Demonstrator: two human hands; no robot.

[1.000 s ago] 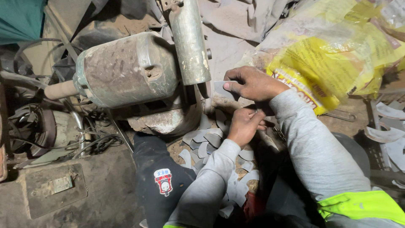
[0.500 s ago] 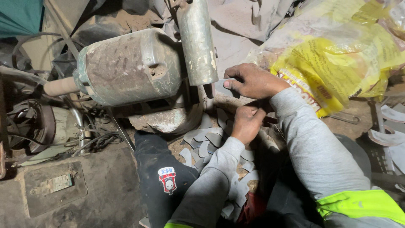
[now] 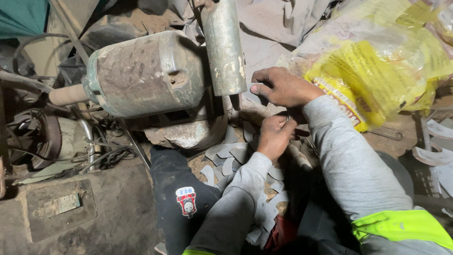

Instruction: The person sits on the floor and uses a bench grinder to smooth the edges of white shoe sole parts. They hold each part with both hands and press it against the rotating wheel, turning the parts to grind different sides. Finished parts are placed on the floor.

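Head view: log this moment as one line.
right hand: pinching grey piece beside motor | left hand: over cut grey pieces | yellow bag: right

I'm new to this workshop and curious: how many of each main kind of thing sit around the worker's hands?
Hands: 2, left hand and right hand
Dusty motor housing: 1
Upright metal cylinder: 1
Yellow plastic sack: 1
Pile of grey cut-out pieces: 1, pieces too many and overlapped to count
Total: 6

Dirt floor (image 3: 118, 217) under grey cutouts (image 3: 231, 156)
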